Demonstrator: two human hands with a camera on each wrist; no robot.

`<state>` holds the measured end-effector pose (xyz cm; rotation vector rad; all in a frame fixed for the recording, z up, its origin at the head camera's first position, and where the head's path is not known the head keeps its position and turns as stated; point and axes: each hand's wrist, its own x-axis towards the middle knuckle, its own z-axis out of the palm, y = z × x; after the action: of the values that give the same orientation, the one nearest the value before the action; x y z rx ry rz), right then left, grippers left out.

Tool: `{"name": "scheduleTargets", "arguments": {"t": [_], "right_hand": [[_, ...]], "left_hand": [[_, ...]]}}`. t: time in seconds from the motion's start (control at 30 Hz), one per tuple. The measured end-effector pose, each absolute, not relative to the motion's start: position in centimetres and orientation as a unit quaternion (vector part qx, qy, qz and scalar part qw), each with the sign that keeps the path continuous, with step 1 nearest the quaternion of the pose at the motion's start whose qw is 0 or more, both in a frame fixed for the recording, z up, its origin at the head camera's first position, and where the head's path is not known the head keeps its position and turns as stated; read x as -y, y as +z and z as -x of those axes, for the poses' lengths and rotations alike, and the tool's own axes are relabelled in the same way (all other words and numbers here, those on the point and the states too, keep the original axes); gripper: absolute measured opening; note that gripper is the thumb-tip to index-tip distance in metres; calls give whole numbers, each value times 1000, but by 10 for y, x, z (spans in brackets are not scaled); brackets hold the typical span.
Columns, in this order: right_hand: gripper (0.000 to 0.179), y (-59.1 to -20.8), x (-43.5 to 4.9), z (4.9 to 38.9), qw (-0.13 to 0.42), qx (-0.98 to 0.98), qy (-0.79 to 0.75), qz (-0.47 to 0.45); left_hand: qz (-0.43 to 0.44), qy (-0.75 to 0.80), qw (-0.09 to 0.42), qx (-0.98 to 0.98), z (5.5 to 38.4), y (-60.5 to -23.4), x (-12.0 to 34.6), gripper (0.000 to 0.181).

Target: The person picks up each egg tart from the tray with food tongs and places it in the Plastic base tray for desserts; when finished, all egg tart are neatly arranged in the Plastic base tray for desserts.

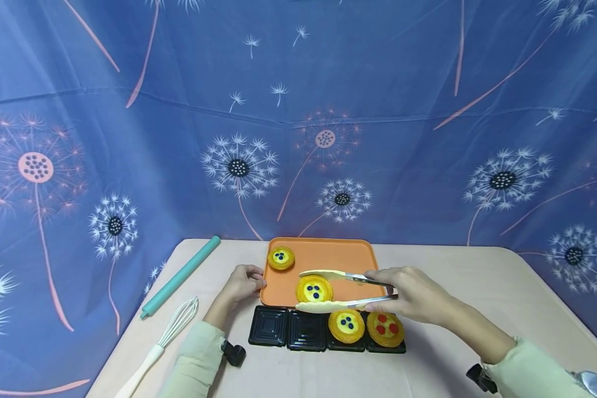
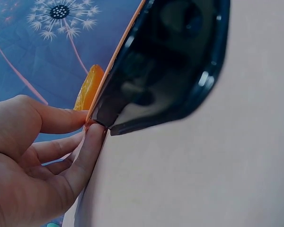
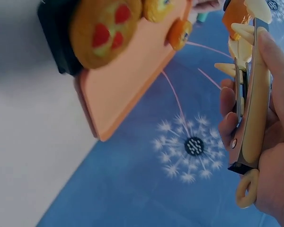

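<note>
My left hand point(image 1: 244, 283) pinches the left rim of an orange tray point(image 1: 338, 257) between thumb and fingers, as the left wrist view shows up close. My right hand point(image 1: 413, 293) grips a pair of tongs point(image 3: 255, 94) with cream tips and metal arms. Between the tips sits a yellow tart with blue berries point(image 1: 314, 288), over the tray's near edge and seemingly lifted. Another blue-berry tart point(image 1: 281, 258) lies in the tray's far left corner. In front of the tray, a black container point(image 1: 268, 326) holds a blue-berry tart point(image 1: 346, 327) and a red-topped tart point(image 1: 385, 330) in its right compartments.
The two left compartments of the container show bare black bottoms. To the left lie a teal rolling pin point(image 1: 181, 276) and a white whisk point(image 1: 164, 340). A spoon-like metal piece point(image 1: 594, 382) shows at the right edge. Blue dandelion cloth point(image 1: 403, 182) hangs behind the table.
</note>
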<state>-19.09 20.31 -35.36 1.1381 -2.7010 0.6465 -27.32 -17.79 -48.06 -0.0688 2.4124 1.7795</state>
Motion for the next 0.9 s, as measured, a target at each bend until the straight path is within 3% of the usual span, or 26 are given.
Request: {"name": "scheduleTargets", "arguments": {"t": [0.9], "right_hand": [[63, -401, -182, 185, 20, 903, 164, -397]], "left_hand": [[39, 591, 72, -803, 275, -480, 176, 23]]}}
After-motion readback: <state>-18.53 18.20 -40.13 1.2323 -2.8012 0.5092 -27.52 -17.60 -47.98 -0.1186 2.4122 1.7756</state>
